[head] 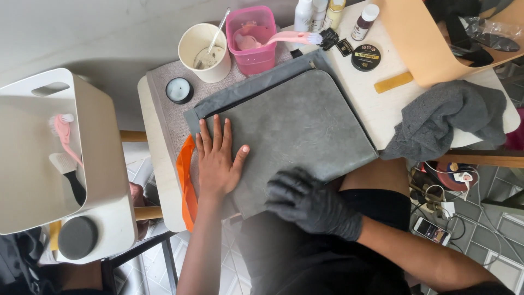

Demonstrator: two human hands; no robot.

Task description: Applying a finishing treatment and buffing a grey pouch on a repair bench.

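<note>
Head view: both my hands rest on a grey leather bag lying flat on the bench.

My bare left hand lies spread flat on its near left part, its grip open and holding nothing. My black-gloved right hand curls over the bag's near edge; I cannot tell whether its grip pinches it. A grey cloth lies to the right.

I see my bare left hand pressed flat on the grey bag near the table's left edge; my black-gloved right hand rests on the bag's near corner.
</note>
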